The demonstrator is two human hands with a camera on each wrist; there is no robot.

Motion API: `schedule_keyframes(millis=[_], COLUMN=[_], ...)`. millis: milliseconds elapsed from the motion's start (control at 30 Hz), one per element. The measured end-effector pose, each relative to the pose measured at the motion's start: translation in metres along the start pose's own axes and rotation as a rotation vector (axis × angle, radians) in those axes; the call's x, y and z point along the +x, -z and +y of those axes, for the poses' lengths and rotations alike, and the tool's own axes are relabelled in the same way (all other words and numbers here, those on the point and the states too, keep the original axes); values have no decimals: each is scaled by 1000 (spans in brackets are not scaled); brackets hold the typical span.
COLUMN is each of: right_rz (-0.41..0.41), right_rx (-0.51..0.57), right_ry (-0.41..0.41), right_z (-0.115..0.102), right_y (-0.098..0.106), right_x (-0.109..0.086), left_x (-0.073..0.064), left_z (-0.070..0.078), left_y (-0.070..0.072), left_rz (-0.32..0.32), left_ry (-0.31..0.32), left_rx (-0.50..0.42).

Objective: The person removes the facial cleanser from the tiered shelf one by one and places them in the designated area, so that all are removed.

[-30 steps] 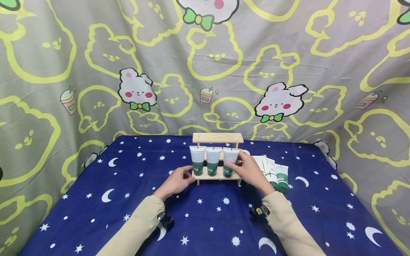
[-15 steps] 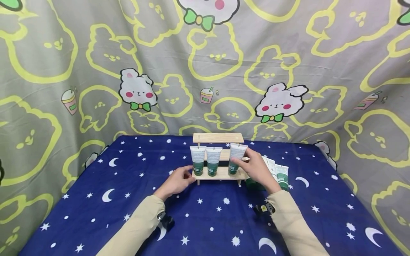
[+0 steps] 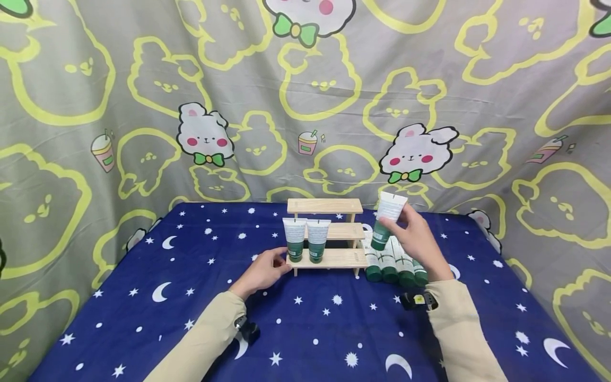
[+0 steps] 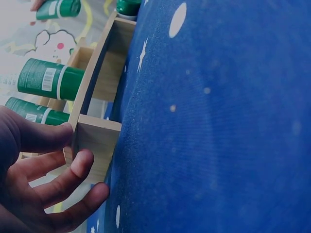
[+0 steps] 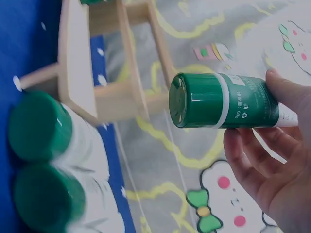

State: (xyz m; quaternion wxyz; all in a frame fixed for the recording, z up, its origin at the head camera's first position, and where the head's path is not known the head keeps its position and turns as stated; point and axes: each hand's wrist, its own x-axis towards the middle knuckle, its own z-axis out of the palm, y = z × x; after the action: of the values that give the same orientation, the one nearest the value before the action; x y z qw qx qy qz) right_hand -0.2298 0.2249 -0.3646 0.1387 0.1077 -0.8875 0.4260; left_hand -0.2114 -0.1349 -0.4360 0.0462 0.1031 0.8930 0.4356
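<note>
My right hand [image 3: 420, 239] grips a white and green squeeze tube [image 3: 387, 220] by its upper part, cap down, in the air right of the wooden step rack [image 3: 341, 258]. In the right wrist view the tube's green cap [image 5: 197, 100] points left, toward the rack. My left hand [image 3: 263, 271] holds the left end of the rack's lowest shelf, thumb on the board [image 4: 99, 68] and curled fingers at its end. Two matching tubes, a left one [image 3: 295, 240] and a right one [image 3: 317, 241], stand caps down on the left half of that shelf.
Several more tubes [image 3: 389, 273] lie side by side right of the rack, green caps toward me. The rack's middle shelf [image 3: 346, 230] and top shelf [image 3: 324, 206] rise behind. A blue star-and-moon cloth [image 3: 296, 329] covers the table; a patterned curtain [image 3: 262, 79] hangs behind.
My right hand has lifted the third tube off the right side of the lowest shelf and carried it up and right, over the lying tubes. The left hand has stayed at the shelf's end.
</note>
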Motion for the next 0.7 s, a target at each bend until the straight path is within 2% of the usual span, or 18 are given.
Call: schedule_keyframes(millis=[133, 300, 600, 700], right_rz=[30, 53, 161, 207], right_rx=[1, 63, 79, 75], right_ry=[-9, -5, -73, -110], right_z=[6, 14, 37, 44], right_y=[18, 36, 61, 69], right_x=[-1, -3, -8, -9], left_x=[0, 1, 1, 0], left_z=[0, 0, -1, 0], left_y=[0, 0, -1, 0], left_rz=[2, 7, 8, 6], left_ry=[0, -1, -12, -35], left_rx=[-1, 5, 13, 12])
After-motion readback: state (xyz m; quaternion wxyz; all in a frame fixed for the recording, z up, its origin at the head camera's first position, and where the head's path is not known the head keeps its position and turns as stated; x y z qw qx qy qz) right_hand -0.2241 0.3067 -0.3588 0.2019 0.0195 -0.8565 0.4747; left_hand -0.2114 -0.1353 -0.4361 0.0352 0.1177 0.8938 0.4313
